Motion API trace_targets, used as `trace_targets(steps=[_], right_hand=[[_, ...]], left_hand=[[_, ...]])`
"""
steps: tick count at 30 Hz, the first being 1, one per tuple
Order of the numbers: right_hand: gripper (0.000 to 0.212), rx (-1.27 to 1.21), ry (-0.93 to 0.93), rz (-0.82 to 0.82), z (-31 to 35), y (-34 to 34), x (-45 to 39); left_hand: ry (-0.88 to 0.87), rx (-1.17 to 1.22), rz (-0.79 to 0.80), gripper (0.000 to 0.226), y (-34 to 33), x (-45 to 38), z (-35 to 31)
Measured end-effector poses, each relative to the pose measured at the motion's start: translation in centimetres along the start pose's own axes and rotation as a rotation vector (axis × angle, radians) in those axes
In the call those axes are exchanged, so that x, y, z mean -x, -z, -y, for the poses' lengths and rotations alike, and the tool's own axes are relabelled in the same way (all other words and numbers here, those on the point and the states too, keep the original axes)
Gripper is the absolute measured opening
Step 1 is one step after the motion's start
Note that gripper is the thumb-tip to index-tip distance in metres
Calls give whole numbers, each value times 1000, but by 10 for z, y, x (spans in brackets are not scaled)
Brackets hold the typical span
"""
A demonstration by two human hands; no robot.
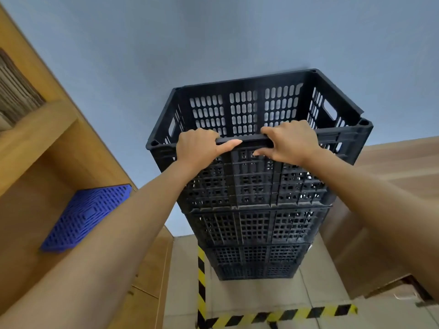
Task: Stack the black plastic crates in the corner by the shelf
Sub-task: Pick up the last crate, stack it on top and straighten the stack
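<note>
A tall stack of black plastic crates [255, 224] stands on the floor against the blue-grey wall, inside a corner marked with tape. The top crate [244, 110] is open upward and empty, with slotted walls and handle holes. My left hand [199, 147] is closed over the near rim of the top crate, thumb pointing right along the rim. My right hand [288, 143] grips the same rim just to the right, fingers curled over the edge. Both forearms reach up from the bottom of the view.
A wooden shelf unit [47, 143] stands at the left, with a flat blue perforated panel [88, 216] lying on one shelf and stacked cardboard [16, 91] above. Cardboard boxes [384, 210] stand at the right. Yellow-black tape [280, 315] marks the floor around the stack.
</note>
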State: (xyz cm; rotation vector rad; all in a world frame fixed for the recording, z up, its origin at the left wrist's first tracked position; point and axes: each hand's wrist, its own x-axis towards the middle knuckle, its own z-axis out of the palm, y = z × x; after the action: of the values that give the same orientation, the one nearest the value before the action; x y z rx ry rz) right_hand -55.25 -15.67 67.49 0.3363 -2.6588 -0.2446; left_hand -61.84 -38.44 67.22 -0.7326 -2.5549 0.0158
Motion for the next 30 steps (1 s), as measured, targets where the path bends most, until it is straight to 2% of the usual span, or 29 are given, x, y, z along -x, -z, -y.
trace_targets(steps=[5,11,17,27,30], right_hand=[[55,27,56,8,-19,-1,-9],[56,37,80,4,-42,-6,-13],[54,22,72,24,-39,-8,-3],[48,-45,-93,85,-18,1,13],[51,-79,-156,154,-13,7,15]], left_hand=[[85,-24,34,87,1,-7,-12],[101,-43,29,77,2,-17,-30],[110,-30,37,87,1,-8,-33],[121,15,118,80,14,5,-39],[137,82,145,75,17,5,-40]])
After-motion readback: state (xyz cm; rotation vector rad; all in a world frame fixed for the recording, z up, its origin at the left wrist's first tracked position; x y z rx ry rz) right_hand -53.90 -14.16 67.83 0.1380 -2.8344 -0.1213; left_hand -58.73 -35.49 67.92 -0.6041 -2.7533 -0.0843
